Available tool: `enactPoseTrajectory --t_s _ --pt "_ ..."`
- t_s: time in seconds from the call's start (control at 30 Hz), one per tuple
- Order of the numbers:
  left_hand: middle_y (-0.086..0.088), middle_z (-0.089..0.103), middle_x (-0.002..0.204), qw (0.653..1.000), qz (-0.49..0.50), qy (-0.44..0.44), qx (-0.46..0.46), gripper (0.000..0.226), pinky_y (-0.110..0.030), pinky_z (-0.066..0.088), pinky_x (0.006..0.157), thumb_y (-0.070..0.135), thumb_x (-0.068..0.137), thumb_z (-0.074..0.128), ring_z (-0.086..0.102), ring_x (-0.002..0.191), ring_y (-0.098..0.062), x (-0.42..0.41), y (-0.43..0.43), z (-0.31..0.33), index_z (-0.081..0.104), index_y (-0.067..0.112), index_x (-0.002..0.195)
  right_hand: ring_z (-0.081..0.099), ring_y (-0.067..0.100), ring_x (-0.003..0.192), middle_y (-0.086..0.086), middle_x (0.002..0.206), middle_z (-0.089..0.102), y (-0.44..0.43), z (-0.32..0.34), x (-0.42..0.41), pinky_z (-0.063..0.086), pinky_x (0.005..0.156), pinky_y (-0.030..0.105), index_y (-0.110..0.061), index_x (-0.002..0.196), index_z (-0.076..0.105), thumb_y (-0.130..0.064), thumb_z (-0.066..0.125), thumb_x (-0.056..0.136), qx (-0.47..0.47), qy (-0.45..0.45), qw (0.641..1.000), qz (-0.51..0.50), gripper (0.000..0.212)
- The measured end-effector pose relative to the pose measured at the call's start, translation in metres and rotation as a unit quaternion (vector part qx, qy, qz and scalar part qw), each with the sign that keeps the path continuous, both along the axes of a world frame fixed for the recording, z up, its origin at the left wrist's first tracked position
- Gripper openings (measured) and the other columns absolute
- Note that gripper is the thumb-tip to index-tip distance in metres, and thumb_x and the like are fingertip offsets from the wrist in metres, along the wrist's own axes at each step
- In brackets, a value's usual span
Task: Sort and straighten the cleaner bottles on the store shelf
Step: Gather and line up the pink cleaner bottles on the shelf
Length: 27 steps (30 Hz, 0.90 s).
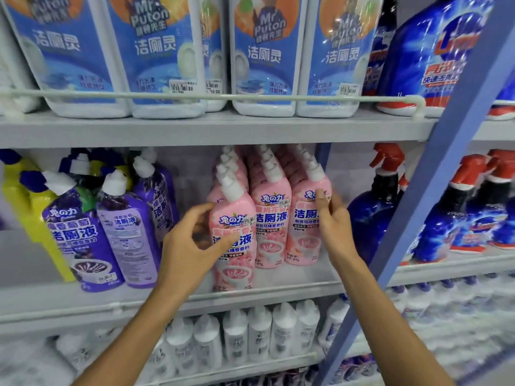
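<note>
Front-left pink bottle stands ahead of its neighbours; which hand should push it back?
Left. The left hand is at the front-left pink bottle, fingers on its label; the right hand holds the right pink bottle.

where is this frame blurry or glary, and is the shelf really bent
Head view: the right pink bottle under the right hand reads sharp; the left hand on the front pink bottle is motion-smeared; the white bottles below are soft; glare streaks the wrapped blue-label bottles up top; the wide lens bows the shelf edge and tilts the blue upright.
</note>
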State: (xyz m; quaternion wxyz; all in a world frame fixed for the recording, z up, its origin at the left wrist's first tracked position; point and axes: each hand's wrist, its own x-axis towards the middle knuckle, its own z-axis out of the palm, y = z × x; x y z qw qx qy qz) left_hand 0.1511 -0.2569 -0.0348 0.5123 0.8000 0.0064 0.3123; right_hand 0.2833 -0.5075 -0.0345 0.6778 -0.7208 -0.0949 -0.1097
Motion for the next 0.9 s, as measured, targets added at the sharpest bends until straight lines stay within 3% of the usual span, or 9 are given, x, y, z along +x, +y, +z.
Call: enactPoseTrajectory --t_s 0.1,0.2,0.27,0.5,0.63,0.7,0.9 --pt "0.028 0.071 0.098 0.999 -0.007 0.007 0.038 0.060 -0.017 0.056 0.075 0.024 0.074 0.092 0.069 0.088 0.002 0.001 -0.001 -0.001 0.058 0.033 0.123 0.073 0.017 0.110 -0.001 0.120 0.075 0.004 -0.002 -0.006 0.061 0.094 0.050 -0.028 0.142 0.054 -0.070 0.061 0.090 -0.011 -0.029 0.999 -0.008 0.068" --pt "0.026 0.071 0.093 0.998 -0.026 0.008 0.052 0.063 -0.008 0.049 0.074 0.019 0.073 0.092 0.069 0.086 0.004 0.001 0.005 0.004 0.058 0.026 0.126 0.074 0.017 0.108 -0.001 0.119 0.076 0.002 -0.001 -0.006 0.061 0.093 0.050 -0.023 0.142 0.055 -0.059 0.063 0.096 -0.013 -0.032 0.999 -0.008 0.059" --pt "0.034 0.069 0.096 0.998 -0.032 0.013 0.056 0.064 -0.006 0.047 0.074 0.020 0.073 0.092 0.068 0.088 0.006 -0.001 0.010 0.007 0.056 0.031 0.124 0.075 0.016 0.104 0.000 0.116 0.076 0.001 0.000 -0.004 0.063 0.091 0.047 -0.020 0.141 0.056 -0.050 0.063 0.098 -0.018 -0.022 1.000 -0.004 0.053" --pt "0.039 0.065 0.101 0.998 -0.010 0.021 0.058 0.064 -0.011 0.050 0.078 0.026 0.075 0.091 0.066 0.093 0.006 -0.005 0.016 0.005 0.054 0.037 0.125 0.076 0.017 0.102 0.001 0.116 0.077 0.002 0.000 -0.003 0.064 0.088 0.045 -0.019 0.139 0.056 -0.046 0.063 0.098 -0.009 -0.006 1.000 0.005 0.050" --pt "0.029 0.068 0.101 0.998 -0.004 0.020 0.060 0.064 -0.008 0.050 0.078 0.025 0.077 0.090 0.065 0.095 0.008 -0.005 0.014 0.004 0.055 0.033 0.130 0.075 0.017 0.106 -0.001 0.118 0.076 0.001 -0.001 -0.004 0.062 0.092 0.050 -0.022 0.140 0.056 -0.060 0.064 0.093 -0.008 -0.014 1.000 0.007 0.061" --pt "0.026 0.067 0.106 0.998 0.001 0.022 0.059 0.064 -0.006 0.049 0.079 0.023 0.078 0.089 0.065 0.096 0.009 -0.005 0.012 0.003 0.055 0.030 0.132 0.075 0.018 0.107 0.000 0.119 0.076 -0.001 -0.002 -0.004 0.062 0.091 0.049 -0.022 0.142 0.054 -0.058 0.064 0.093 -0.003 -0.009 1.000 0.018 0.061" --pt "0.022 0.068 0.115 0.998 0.007 0.040 0.044 0.068 -0.023 0.055 0.089 0.024 0.079 0.088 0.066 0.102 0.005 -0.007 0.011 0.002 0.055 0.024 0.138 0.074 0.016 0.108 -0.002 0.122 0.075 -0.007 -0.001 -0.001 0.063 0.090 0.044 -0.024 0.146 0.051 -0.044 0.063 0.100 -0.020 -0.003 0.999 0.048 0.052"
